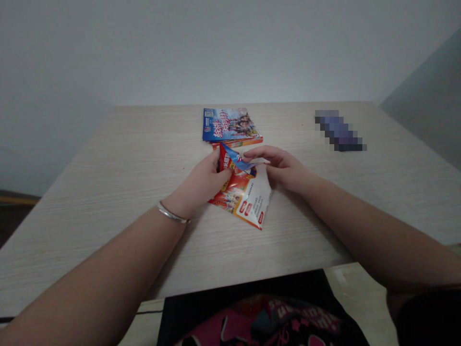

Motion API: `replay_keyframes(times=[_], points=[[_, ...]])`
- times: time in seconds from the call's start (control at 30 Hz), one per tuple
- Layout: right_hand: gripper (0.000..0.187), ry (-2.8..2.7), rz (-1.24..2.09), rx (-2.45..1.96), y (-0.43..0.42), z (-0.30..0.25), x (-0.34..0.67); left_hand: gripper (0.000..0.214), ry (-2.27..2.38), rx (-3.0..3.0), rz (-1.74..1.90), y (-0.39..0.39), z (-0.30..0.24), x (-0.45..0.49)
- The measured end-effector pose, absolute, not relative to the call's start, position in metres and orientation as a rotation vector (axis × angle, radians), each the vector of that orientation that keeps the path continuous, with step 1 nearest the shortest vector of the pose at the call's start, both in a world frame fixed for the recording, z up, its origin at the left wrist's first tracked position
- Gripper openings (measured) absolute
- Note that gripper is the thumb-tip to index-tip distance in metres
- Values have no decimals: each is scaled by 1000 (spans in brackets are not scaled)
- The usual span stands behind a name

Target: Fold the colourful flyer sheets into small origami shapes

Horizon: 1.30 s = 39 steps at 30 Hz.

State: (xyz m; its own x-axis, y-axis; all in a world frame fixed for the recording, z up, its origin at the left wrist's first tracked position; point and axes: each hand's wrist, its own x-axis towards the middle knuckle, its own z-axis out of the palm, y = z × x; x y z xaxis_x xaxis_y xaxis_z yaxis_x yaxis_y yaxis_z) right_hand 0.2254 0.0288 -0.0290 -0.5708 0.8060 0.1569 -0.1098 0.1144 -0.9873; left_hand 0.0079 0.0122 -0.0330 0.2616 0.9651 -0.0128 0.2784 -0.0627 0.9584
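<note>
A glossy printed leaflet (pixel 256 199), red, orange and white with some blue, is partly folded between my hands above the middle of the table. My left hand (pixel 207 180) grips its left side, the thumb pressed on the red printed face. At the upper right, my right hand (pixel 283 166) has its fingers closed on a folded-over flap with a blue and white face. Just beyond my hands lies a stack of similar leaflets (pixel 230 124), the top one blue with a group of figures printed on it.
A pixelated dark blue-purple flat object (pixel 339 130) rests at the back right of the pale wood-grain table (pixel 144 144). A plain wall (pixel 230 53) rises behind the table's far edge.
</note>
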Motion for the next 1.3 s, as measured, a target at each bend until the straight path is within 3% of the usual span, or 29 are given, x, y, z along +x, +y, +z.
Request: replay_keyframes(times=[0.27,0.73,1.0,1.3], points=[[12,-1915,1250,-633,39,-31,233,39,1188,1581,891,11,-31,11],[23,-2017,1297,-591,47,-30,242,38,1065,1338,886,6,-21,21],[26,-1797,1439,-895,42,-31,229,16,1094,1280,851,-2,-3,27],[18,-1780,1381,-864,41,-36,230,30,1100,1585,713,-2,-7,19]])
